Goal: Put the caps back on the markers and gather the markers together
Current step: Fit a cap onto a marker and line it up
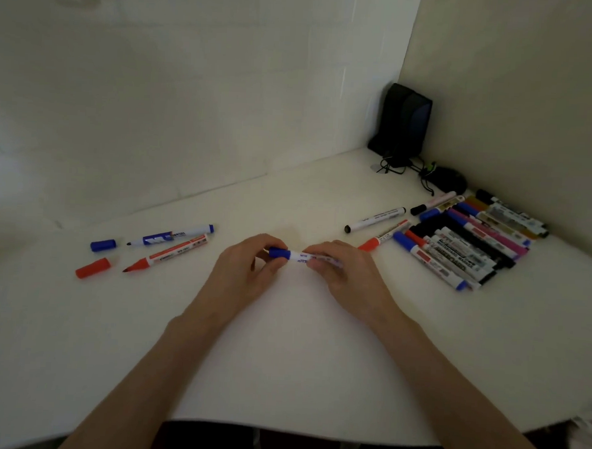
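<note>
Over the middle of the white table (280,361) my two hands hold one white marker (301,257) level. My left hand (247,273) pinches its blue cap (280,253), which sits on the marker's left end. My right hand (340,271) grips the barrel. To the left lie an uncapped blue marker (170,236) and an uncapped red marker (166,257), with a loose blue cap (103,245) and a loose red cap (93,268) beside them. At the right, several capped markers (465,243) lie side by side in a group.
A black-capped marker (375,220) and a red-capped marker (383,235) lie apart from the group, just left of it. A black upright device (402,123) with cables (397,166) stands in the back corner. Walls close the table at the back and right.
</note>
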